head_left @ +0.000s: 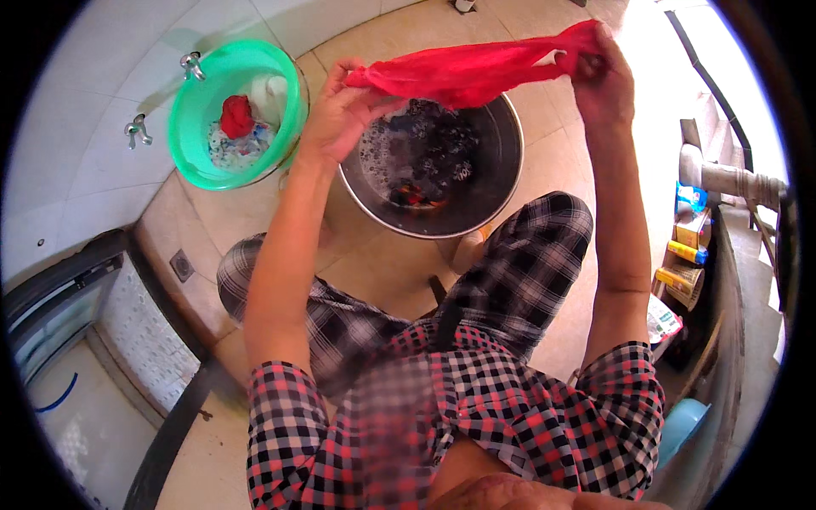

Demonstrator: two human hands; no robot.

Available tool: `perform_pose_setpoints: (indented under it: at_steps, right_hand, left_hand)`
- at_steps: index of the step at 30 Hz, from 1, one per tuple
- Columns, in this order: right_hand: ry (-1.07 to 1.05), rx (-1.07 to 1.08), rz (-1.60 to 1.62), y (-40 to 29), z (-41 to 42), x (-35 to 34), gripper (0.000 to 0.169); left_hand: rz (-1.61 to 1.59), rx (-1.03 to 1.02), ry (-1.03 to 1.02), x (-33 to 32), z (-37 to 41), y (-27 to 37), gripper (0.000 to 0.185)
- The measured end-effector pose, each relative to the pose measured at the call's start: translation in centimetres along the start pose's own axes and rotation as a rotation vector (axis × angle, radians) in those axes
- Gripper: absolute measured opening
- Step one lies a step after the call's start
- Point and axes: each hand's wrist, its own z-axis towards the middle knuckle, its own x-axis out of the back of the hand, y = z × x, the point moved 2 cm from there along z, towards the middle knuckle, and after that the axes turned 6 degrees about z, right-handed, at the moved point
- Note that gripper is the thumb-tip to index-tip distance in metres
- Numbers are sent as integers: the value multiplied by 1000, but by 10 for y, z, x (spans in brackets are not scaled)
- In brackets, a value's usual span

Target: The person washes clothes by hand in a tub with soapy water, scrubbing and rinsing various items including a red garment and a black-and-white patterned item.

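Observation:
A red cloth (459, 70) is stretched out in the air between both hands. My left hand (344, 105) grips its left end, and my right hand (602, 76) holds the bunched right end, where a small opening shows in the fabric. Beneath the cloth stands a round metal tub (510, 204) of sudsy water with dark, patterned fabric (440, 140) in it and a red and orange patch near its lower side. To the left is a green plastic basin (185, 153) holding a red cloth bundle (236, 117), a whitish cloth (271, 95) and other multicoloured fabric.
Two metal taps (191, 65) (137, 131) project from the tiled wall beside the green basin. A floor drain (182, 265) and a dark-framed doorway (169, 299) lie at the left. Bottles and containers (688, 252) line the right side, near a light blue plastic vessel (682, 430).

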Motion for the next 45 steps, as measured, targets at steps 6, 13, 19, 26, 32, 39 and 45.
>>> perform_pose_setpoints:
  at_steps: [6,13,19,26,32,39,45]
  right_hand:
    - [-58,-74,-376,57,8,45,25]
    - [-101,-758,-18,130,-27,67,28]
    - [-321,-966,141,178,-74,37,22]
    - [-386,-580,-29,171,-68,32,23]
    - [-401,-652,-506,174,-71,50,39]
    - [-694,-617,-399,135,-52,61,14]
    - [-559,-658,137,108,-43,46,14]
  left_hand:
    - [-15,-48,223,19,2,-15,13]
    - [1837,-77,104,26,-11,-32,42]
    - [1531,140,-99,17,-14,-95,47]
    - [922,433,31,29,-14,-95,30]
    - [587,249,311,40,-7,-85,12]
    - [993,-125,73,13,14,-33,17]
    - [859,483,-162,-12,-1,-35,18]
